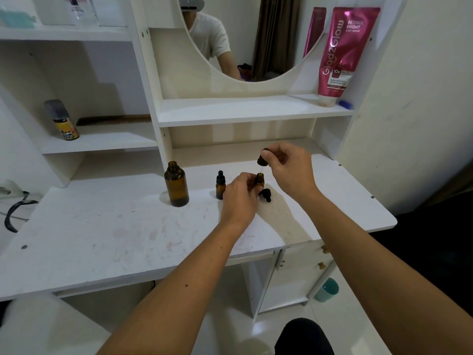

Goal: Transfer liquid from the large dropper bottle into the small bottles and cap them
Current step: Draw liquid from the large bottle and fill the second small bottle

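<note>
Now the left hand (239,194) grips an open small bottle (260,179) mid-desk; the right hand (289,167) pinches the dropper cap (262,160) above it.

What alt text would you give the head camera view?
Right hand holds a black dropper cap over an open small amber bottle steadied by the left hand on a white vanity desk.

head cam | looks forward-down | near desk (102,239) | edges seemingly warped

large bottle (176,184) left of capped small bottle (220,186), loose cap (266,194) right
</note>
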A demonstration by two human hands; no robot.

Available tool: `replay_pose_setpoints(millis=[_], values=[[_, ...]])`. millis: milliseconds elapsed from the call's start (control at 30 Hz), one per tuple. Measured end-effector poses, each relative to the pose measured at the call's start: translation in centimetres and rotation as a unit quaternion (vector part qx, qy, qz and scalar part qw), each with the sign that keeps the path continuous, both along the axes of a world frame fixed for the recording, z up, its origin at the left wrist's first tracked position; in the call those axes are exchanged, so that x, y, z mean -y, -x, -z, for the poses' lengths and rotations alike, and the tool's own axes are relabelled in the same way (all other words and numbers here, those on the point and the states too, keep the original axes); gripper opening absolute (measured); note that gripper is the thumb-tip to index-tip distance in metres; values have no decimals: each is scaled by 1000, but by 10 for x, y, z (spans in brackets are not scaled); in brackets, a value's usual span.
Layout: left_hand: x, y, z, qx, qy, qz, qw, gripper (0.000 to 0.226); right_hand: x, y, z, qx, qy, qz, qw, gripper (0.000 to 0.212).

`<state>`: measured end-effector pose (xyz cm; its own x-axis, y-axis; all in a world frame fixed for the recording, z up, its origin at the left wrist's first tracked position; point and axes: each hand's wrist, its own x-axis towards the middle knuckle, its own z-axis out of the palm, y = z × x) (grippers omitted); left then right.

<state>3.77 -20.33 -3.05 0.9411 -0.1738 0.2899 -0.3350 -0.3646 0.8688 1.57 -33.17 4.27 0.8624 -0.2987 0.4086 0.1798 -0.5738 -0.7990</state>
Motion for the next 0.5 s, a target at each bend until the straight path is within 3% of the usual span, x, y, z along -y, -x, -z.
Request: replay_pose_setpoints(millis=[267,500], values=[[-7,10,0,14,-25,2,1000,35,0,11,-13,22,-12,15,1000,15],[-28,26,0,-36,67,5,997,41,-1,24,-37,57,13,31,998,17]])
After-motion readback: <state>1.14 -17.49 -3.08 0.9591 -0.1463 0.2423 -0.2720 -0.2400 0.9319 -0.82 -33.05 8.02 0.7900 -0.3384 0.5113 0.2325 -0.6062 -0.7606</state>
